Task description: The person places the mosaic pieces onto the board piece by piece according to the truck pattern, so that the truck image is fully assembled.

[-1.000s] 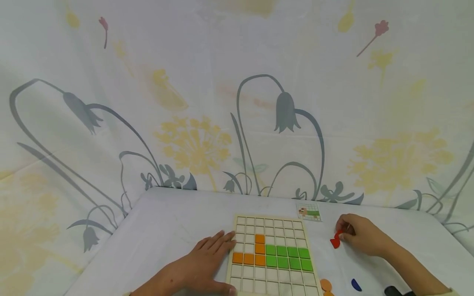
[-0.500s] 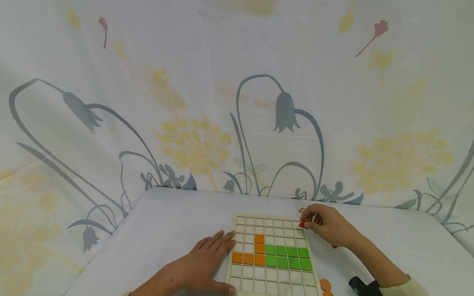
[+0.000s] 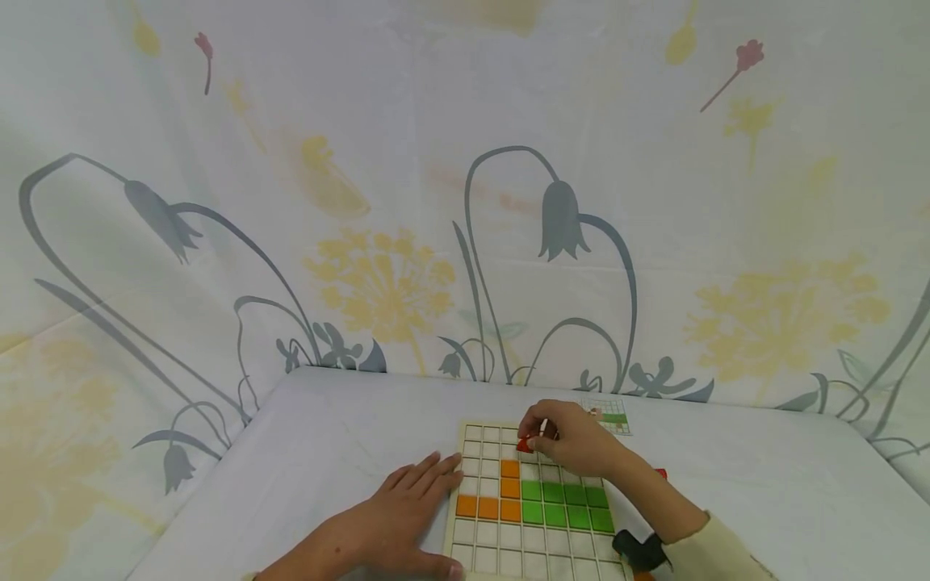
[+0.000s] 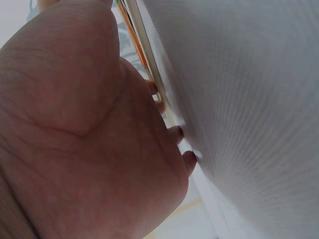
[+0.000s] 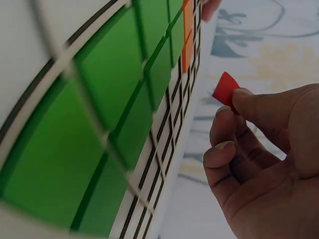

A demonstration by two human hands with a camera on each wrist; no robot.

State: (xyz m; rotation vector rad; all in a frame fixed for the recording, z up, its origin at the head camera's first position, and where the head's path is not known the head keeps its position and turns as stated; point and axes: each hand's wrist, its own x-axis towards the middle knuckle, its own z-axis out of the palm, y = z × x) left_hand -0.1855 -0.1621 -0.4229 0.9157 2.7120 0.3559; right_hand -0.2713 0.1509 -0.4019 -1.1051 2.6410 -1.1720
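Note:
A small red tile is pinched between the thumb and fingertips of my right hand, over the far part of a pale wooden grid board. In the right wrist view the red tile has a pointed corner and stands apart from the board. Orange tiles and green tiles lie in the board's squares. My left hand rests on the table with straight fingers, its fingertips touching the board's left edge. In the left wrist view the palm hides most of the board.
A picture card lies behind the board's far right corner, partly covered by my right hand. Another red piece shows behind my right forearm. An orange disc peeks out beside the board. A flower-patterned cloth hangs behind the table.
My right hand has lifted a red tile from the table right of the board and carried it left over the board. My left hand has stayed still.

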